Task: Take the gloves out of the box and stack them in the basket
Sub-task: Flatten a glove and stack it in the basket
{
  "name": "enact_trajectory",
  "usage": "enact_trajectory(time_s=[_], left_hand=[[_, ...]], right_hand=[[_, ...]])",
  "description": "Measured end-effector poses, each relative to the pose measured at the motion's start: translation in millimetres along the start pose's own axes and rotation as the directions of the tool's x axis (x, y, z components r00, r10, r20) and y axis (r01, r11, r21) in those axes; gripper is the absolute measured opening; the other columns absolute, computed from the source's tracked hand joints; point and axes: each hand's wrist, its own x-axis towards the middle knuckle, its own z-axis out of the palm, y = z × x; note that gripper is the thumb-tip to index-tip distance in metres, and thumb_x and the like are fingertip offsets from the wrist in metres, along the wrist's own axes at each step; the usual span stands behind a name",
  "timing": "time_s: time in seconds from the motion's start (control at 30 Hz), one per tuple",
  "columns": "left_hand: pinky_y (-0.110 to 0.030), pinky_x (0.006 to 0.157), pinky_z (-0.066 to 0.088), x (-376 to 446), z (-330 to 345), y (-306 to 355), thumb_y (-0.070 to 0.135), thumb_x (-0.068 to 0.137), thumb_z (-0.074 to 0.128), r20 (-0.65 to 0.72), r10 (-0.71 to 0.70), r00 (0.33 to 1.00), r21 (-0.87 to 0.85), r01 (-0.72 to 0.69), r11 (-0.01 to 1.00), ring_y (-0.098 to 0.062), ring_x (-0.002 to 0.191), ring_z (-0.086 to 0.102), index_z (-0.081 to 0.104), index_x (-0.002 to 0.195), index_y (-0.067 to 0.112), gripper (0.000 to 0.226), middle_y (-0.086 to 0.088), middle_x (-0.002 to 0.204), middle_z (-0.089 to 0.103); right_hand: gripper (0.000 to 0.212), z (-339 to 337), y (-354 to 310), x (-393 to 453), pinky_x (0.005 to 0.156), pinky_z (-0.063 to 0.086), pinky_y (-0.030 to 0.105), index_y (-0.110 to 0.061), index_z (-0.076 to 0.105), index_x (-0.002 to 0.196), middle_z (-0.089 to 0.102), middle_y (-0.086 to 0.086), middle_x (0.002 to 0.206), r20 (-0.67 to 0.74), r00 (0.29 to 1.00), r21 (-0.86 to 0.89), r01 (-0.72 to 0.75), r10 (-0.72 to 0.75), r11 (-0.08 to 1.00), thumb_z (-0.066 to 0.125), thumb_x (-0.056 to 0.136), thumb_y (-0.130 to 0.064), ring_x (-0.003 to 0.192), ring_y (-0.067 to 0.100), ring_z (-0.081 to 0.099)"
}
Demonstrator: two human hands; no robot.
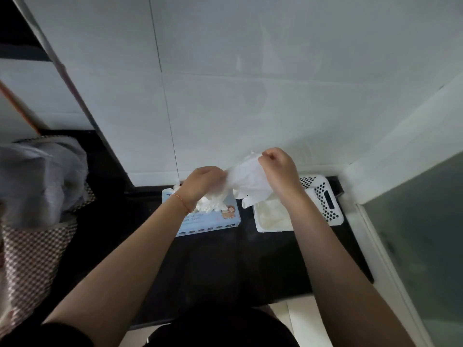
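Head view: both hands stretching one glove above box and basket

Left hand [203, 182] at frame centre, fingers curled and pinching one end of a white glove [246, 181]. Right hand [276, 171] just right of centre, slightly higher, fingers curled and pinching the other end. Glove is held taut between them, its finger part hanging down toward the basket's left edge.

Glove box [213, 225], light blue, sits on the dark counter [225, 266] below the left hand. A bunch of white gloves [209, 205] sticks out of its top opening, partly hidden by the left wrist. A thin orange band [181, 202] is on that wrist.

White perforated basket [328, 201] sits just right of the box, a narrow gap between them, under the right forearm. Pale gloves already in it [273, 216] lie flat in the left part of the basket.

White tiled wall [250, 83] fills the upper frame. Grey plastic bag [42, 179] on a checkered surface at left edge. Frosted glass panel [426, 234] at lower right.
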Motion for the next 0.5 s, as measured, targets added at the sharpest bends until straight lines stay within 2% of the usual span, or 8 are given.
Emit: enact_trajectory(time_s=[0.07, 0.13, 0.2, 0.27, 0.33, 0.4, 0.43, 0.5], left_hand=[[-0.03, 0.064, 0.04, 6.0, 5.5, -0.7, 0.016, 0.098, 0.054, 0.049, 0.022, 0.999, -0.068, -0.018, 0.998, -0.017, 0.063, 0.045, 0.057, 0.071, 0.009, 0.027, -0.002, 0.065, 0.05], [-0.025, 0.058, 0.04, 13.0, 13.1, 2.2, 0.016, 0.096, 0.058, 0.049, 0.017, 0.999, -0.074, -0.013, 0.997, -0.012, 0.058, 0.046, 0.059, 0.074, 0.011, 0.023, 0.005, 0.06, 0.051], [-0.024, 0.056, 0.043, 26.6, 29.9, 3.3, 0.02, 0.093, 0.063, 0.018, -0.009, 1.0, 0.015, 0.008, 1.0, -0.011, 0.058, 0.049, 0.062, 0.079, 0.012, 0.017, 0.006, 0.062, 0.055], [-0.024, 0.057, 0.046, 43.8, 52.7, -0.6, 0.025, 0.09, 0.066, 0.026, -0.036, 0.999, 0.147, 0.032, 0.989, -0.01, 0.057, 0.052, 0.066, 0.083, 0.013, 0.015, 0.007, 0.063, 0.058], [-0.026, 0.063, 0.05, 54.7, 67.2, -8.9, 0.026, 0.089, 0.068, 0.079, -0.042, 0.996, 0.272, 0.019, 0.962, -0.011, 0.063, 0.058, 0.069, 0.088, 0.012, 0.014, 0.006, 0.068, 0.063], [-0.028, 0.073, 0.052, 71.2, 92.1, -11.5, 0.022, 0.09, 0.066, 0.147, -0.036, 0.989, 0.408, -0.028, 0.912, -0.017, 0.073, 0.066, 0.069, 0.093, 0.01, 0.013, 0.002, 0.075, 0.067], [-0.026, 0.071, 0.053, 78.0, 102.9, -11.9, 0.02, 0.091, 0.064, 0.161, -0.033, 0.986, 0.456, -0.045, 0.889, -0.019, 0.075, 0.068, 0.069, 0.094, 0.01, 0.011, 0.0, 0.077, 0.067], [-0.016, 0.058, 0.05, 88.1, 119.0, -11.3, 0.015, 0.092, 0.062, 0.171, -0.022, 0.985, 0.51, -0.069, 0.857, -0.018, 0.069, 0.066, 0.066, 0.09, 0.015, 0.005, -0.001, 0.08, 0.064]], right_hand=[[0.014, -9.3, 9.5, 4.4, 0.054, 0.034, 0.025, -0.009, 0.059, 0.091, 0.054, -0.001, 0.077, 0.02, 0.992, 0.112, -0.13, 0.128, 0.985, 0.052, 0.087, -0.02, 0.067, 0.017, 0.048], [0.013, -18.3, 21.1, 9.6, 0.048, 0.03, 0.022, -0.013, 0.056, 0.087, 0.05, 0.0, 0.071, 0.047, 0.978, 0.159, -0.209, 0.204, 0.965, 0.054, 0.084, -0.025, 0.06, 0.018, 0.043], [0.01, -28.7, 38.8, 17.1, 0.044, 0.032, 0.021, -0.011, 0.057, 0.091, 0.053, -0.001, 0.072, 0.039, 0.963, 0.127, -0.27, 0.268, 0.954, 0.052, 0.085, -0.016, 0.058, 0.014, 0.045], [0.026, -41.3, 64.0, 26.8, 0.048, 0.038, 0.022, -0.015, 0.055, 0.105, 0.059, 0.003, 0.086, 0.029, 0.94, 0.085, -0.342, 0.341, 0.936, 0.046, 0.083, -0.005, 0.066, 0.014, 0.053], [0.036, -48.4, 87.3, 28.9, 0.055, 0.041, 0.025, -0.019, 0.05, 0.112, 0.058, 0.007, 0.094, 0.059, 0.934, 0.026, -0.355, 0.353, 0.935, 0.042, 0.082, 0.001, 0.073, 0.016, 0.053], [0.033, -64.5, 114.1, 38.1, 0.06, 0.042, 0.025, -0.017, 0.051, 0.111, 0.057, 0.005, 0.095, 0.091, 0.936, -0.051, -0.336, 0.339, 0.941, 0.043, 0.085, 0.003, 0.076, 0.016, 0.052], [0.028, -70.7, 126.9, 41.8, 0.063, 0.043, 0.024, -0.015, 0.054, 0.107, 0.058, 0.003, 0.097, 0.115, 0.939, -0.1, -0.314, 0.324, 0.944, 0.044, 0.088, 0.003, 0.08, 0.016, 0.054], [0.023, -78.5, 147.9, 47.2, 0.068, 0.044, 0.022, -0.011, 0.063, 0.098, 0.062, -0.001, 0.095, 0.142, 0.941, -0.151, -0.285, 0.306, 0.947, 0.046, 0.09, 0.001, 0.086, 0.014, 0.056]])
